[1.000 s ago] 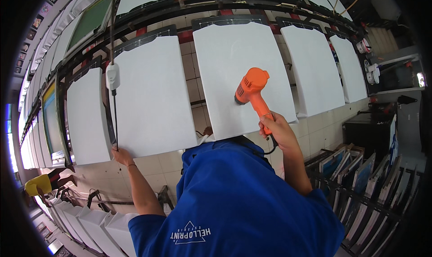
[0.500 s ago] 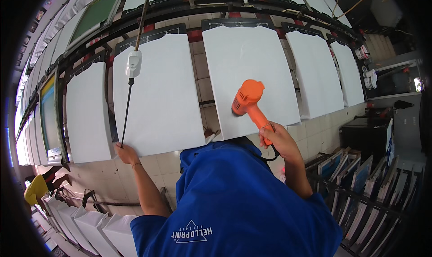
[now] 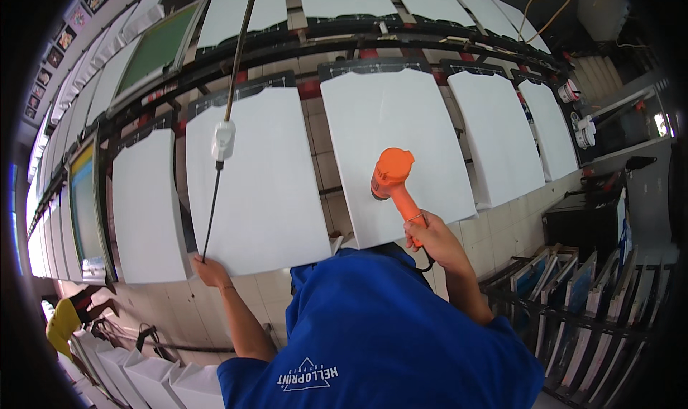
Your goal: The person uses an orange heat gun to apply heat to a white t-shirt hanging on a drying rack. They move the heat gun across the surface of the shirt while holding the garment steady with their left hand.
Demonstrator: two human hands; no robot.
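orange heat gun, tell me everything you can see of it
The orange heat gun looks like plastic, with a rounded rear cap facing the camera, side vents, a short dark nozzle and a dark cord leaving the handle. The right hand grips the handle's lower end. It is tilted, nozzle toward the white panel beneath; any gap cannot be judged. Whether it is on does not show.

Framed panels (image 3: 581, 281) stand in a black rack (image 3: 580, 318); small pictures (image 3: 94, 0) hang upper left.
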